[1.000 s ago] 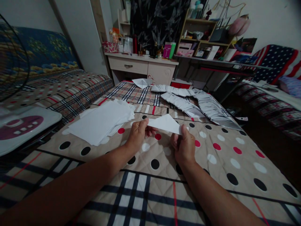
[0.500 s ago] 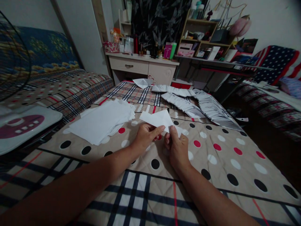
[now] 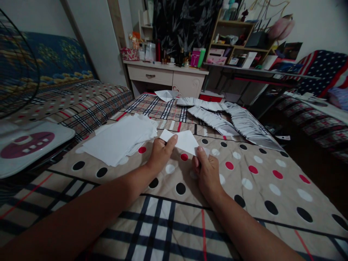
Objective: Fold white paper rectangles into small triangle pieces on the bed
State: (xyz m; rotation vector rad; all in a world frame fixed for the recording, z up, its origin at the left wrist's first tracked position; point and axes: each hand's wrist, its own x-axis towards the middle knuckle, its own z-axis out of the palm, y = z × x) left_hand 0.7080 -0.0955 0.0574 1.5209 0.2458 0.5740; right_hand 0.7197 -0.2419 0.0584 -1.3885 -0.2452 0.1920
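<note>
A small folded white paper (image 3: 186, 140) is stretched between my two hands, just above the dotted bedspread. My left hand (image 3: 161, 150) pinches its left end, the thumb lying on top. On the right corner, my right hand (image 3: 206, 165) grips with the thumb above and the fingers curled beneath. Left of my hands lies a loose stack of white paper sheets (image 3: 116, 139). Beyond the hands, to the right, are long overlapping rows of folded papers (image 3: 248, 125), with a shorter row (image 3: 213, 120) alongside.
The patterned bedspread (image 3: 179, 217) covers the bed under my arms. At its far end sits one separate folded paper (image 3: 166, 95). A white dresser (image 3: 152, 75) stands behind. To the left are a white plastic lid with a pink panel (image 3: 29, 143) and a wire fan guard (image 3: 20, 69).
My left hand has slid leftward along the paper to its left end, away from my right hand. My right hand keeps hold of the right corner. The view has shifted slightly.
</note>
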